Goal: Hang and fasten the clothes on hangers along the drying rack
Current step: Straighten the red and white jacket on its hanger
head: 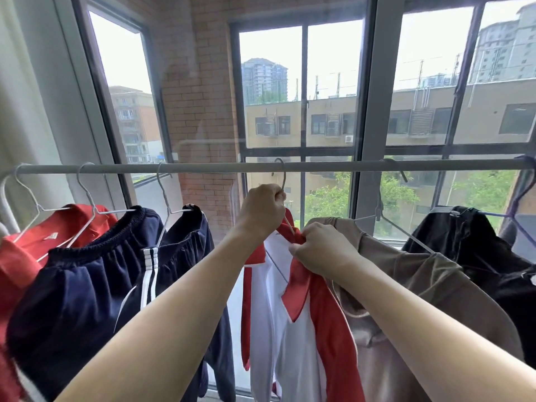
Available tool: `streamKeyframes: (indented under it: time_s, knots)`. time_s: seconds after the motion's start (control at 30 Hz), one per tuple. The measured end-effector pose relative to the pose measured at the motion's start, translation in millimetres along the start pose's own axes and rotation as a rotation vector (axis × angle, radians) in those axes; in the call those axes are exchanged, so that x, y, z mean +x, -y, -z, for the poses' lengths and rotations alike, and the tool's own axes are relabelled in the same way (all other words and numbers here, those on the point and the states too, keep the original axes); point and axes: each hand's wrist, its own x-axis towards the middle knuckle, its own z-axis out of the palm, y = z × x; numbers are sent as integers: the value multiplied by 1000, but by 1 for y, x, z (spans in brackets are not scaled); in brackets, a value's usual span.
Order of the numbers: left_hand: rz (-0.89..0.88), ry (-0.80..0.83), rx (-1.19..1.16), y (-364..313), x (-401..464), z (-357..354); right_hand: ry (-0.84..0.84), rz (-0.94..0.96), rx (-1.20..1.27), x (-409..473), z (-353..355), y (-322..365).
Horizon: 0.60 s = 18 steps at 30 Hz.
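My left hand (262,208) is up high, closed tight around the neck of a thin wire hanger (282,181). The hook of that hanger is over the grey rail (203,168) of the drying rack, near the middle. My right hand (322,248) is just below and to the right, with its fingers pinched shut on the red collar of a red and white jacket (293,329). The jacket hangs down from this hanger, between my 2 arms.

To the left of it, 3 more hangers sit on the rail. The nearest one holds dark blue shorts (185,242) with white stripes down the side. The next one holds more dark blue shorts (78,291) with a stretchy waist. The one at the far left holds a red top (20,256), and part of it is cut off by the edge of the view.

To the right of the jacket, a tan top (406,300) hangs on its own wire hanger (388,216), touching the jacket's red side. Past that, at the far right, a black garment (475,250) hangs on a purple hanger (522,195).

Behind the rail is a big window (327,82) with dark frames. Through it I can see brick, green trees and tall buildings.
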Motion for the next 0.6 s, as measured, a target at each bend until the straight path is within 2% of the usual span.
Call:
streamKeyframes:
  time_s: [0.6]
  knots:
    - [5,23,-64,0,-2,0,-63,-2,77,-25,-4,24]
